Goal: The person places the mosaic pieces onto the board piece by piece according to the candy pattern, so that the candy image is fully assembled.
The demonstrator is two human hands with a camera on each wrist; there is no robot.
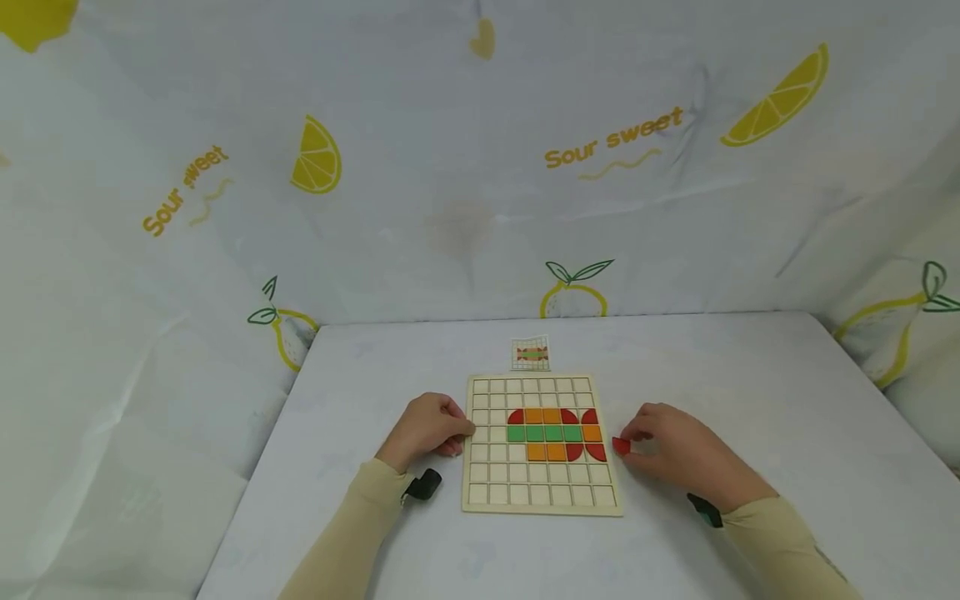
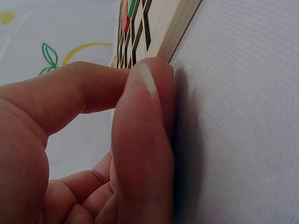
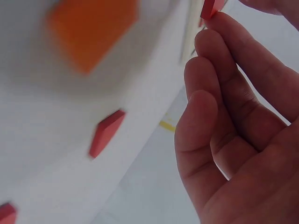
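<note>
A pale wooden grid board (image 1: 540, 507) lies on the table, its cells partly filled with green and orange squares and red quarter-circle pieces. At its left edge, my left hand (image 1: 431, 429) pinches the rim between thumb and index finger; the thumb (image 2: 140, 140) covers much of the contact in the left wrist view. Just off the board's right edge, my right hand (image 1: 678, 446) holds a red quarter-circle piece (image 1: 621, 446) between thumb and index finger. Only part of that piece shows at the top of the right wrist view, above the loosely bent other fingers.
A small pattern card (image 1: 530, 353) stands behind the board, printed with a similar coloured figure. By my right hand, an orange piece (image 3: 96, 30), a red piece (image 3: 106, 134) and another red piece (image 3: 6, 215) lie on the table. A lemon-print cloth (image 1: 450, 167) hangs behind.
</note>
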